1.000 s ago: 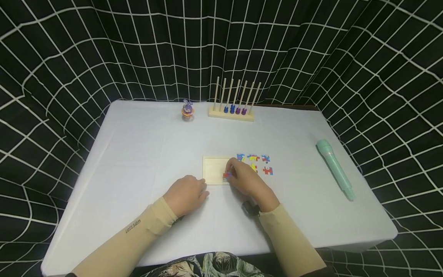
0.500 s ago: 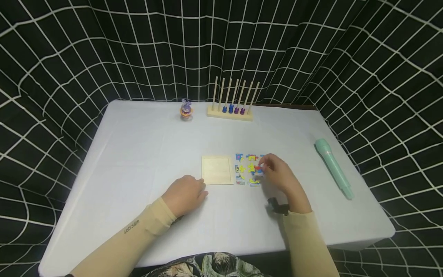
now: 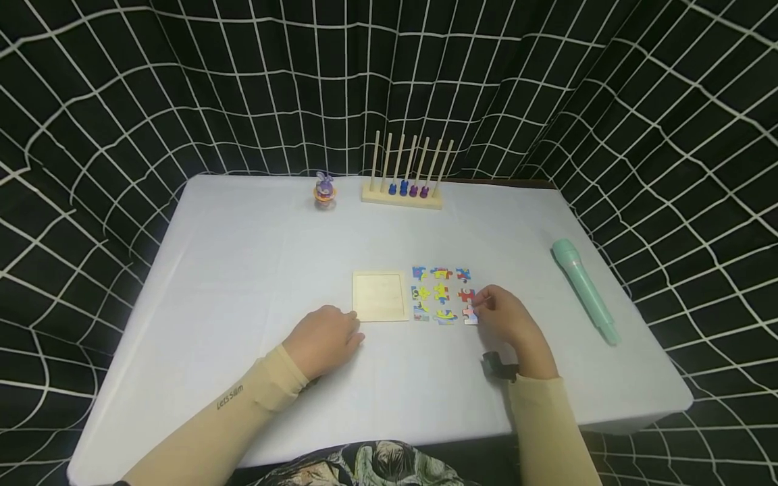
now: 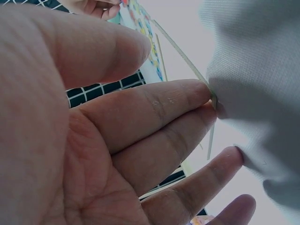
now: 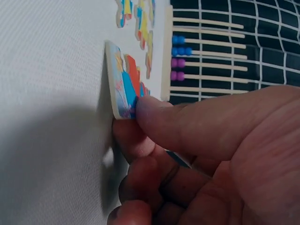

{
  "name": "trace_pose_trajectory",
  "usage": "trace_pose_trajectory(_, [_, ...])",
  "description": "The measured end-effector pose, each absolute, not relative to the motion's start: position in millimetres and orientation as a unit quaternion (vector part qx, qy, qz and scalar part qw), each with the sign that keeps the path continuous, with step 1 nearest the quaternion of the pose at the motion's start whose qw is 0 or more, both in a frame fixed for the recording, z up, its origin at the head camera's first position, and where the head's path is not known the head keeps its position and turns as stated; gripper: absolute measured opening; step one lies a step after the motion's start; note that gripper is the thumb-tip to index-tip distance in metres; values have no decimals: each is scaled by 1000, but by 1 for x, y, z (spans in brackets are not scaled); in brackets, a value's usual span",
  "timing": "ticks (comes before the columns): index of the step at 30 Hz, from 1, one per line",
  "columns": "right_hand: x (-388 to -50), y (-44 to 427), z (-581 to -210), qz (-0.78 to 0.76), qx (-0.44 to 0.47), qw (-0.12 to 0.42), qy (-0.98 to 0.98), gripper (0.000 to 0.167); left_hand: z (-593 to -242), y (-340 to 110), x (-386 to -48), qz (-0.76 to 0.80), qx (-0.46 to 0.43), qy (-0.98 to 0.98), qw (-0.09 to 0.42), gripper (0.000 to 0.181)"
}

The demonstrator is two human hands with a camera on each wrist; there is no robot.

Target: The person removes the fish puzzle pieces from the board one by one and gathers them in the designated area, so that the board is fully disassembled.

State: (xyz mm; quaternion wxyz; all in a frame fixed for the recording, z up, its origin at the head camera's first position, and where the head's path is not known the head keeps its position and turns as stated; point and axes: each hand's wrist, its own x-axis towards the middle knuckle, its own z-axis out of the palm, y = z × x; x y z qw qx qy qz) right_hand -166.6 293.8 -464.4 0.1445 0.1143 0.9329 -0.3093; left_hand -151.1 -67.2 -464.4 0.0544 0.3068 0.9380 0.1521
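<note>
A square wooden puzzle frame [image 3: 379, 298] lies flat on the white table, bare inside. My left hand [image 3: 322, 342] rests at its lower left corner; in the left wrist view its fingers [image 4: 161, 103] lie nearly straight, tips touching the frame's edge. To the right of the frame lie several colourful jigsaw pieces [image 3: 441, 293] in rows. My right hand [image 3: 509, 317] is at the lower right of these rows. It pinches a jigsaw piece [image 5: 123, 84] between thumb and index finger; the piece is slightly tilted at the cloth, red and blue on its face.
A wooden peg rack [image 3: 402, 196] with blue and purple beads stands at the back. Left of it is a small purple figurine [image 3: 325, 190]. A mint-green microphone-like object [image 3: 585, 290] lies at the right. Black grid-patterned cloth [image 3: 292, 88] surrounds the table.
My right hand has moved right from over the frame, carrying the jigsaw piece to the lower right of the other pieces. My left hand has stayed at the frame's corner.
</note>
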Motion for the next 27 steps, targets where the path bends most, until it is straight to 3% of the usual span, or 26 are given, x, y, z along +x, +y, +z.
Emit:
trace_pose_trajectory(16, [-167, 270, -461, -255, 132, 141, 947, 4, -461, -70, -150, 147, 303, 940, 58, 31])
trace_pose_trajectory(27, [-166, 268, -471, -235, 130, 128, 955, 8, -464, -70, -149, 147, 295, 941, 71, 36])
